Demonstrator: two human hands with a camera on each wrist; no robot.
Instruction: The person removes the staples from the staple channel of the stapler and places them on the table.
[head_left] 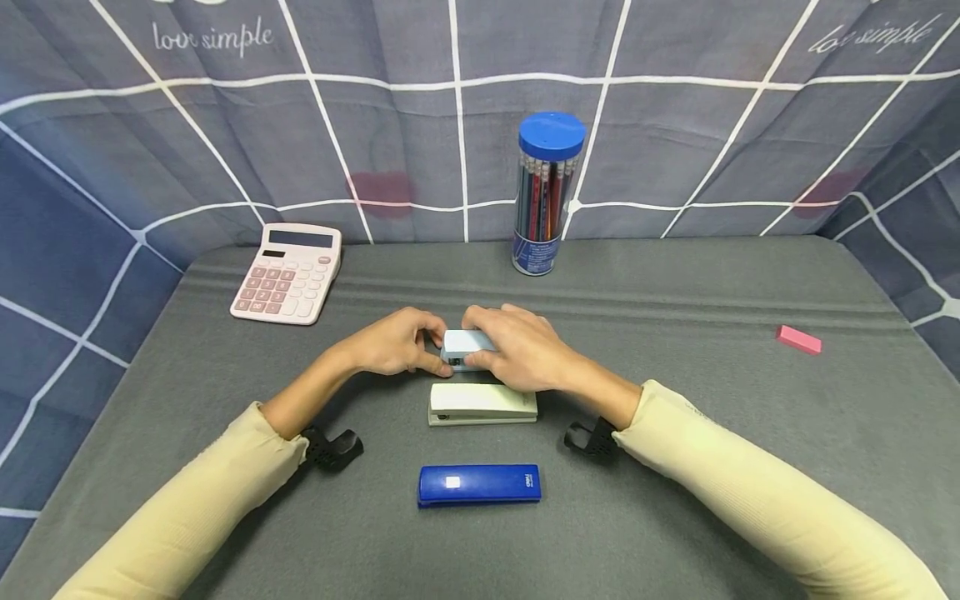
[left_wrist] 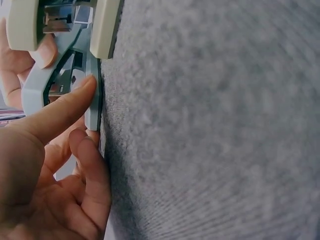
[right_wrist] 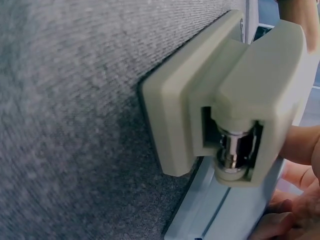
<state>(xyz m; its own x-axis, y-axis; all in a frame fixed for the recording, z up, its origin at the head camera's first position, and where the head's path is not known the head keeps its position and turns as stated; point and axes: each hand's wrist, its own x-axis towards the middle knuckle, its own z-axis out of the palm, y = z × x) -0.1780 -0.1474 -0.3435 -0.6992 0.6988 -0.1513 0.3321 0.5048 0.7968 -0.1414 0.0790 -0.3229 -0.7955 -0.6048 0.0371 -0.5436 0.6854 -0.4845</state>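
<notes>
A light blue stapler (head_left: 463,339) lies on the grey table between both hands. My left hand (head_left: 393,342) pinches its left end; in the left wrist view the thumb (left_wrist: 70,105) presses on the side of its base (left_wrist: 93,112). From the right, my right hand (head_left: 528,350) grips the stapler's top, with fingers and thumb on opposite sides, hiding its right end. Just nearer, a pale green stapler (head_left: 482,402) lies parallel to it, its hinge end (right_wrist: 235,145) large in the right wrist view. Nearest me lies a dark blue stapler (head_left: 480,485).
A pink calculator (head_left: 288,271) lies at the back left. Behind the hands stands a clear tube of pencils (head_left: 543,200) with a blue lid. A small pink block (head_left: 798,339) lies on the right. Checked fabric (head_left: 412,125) hangs along the table's far edge.
</notes>
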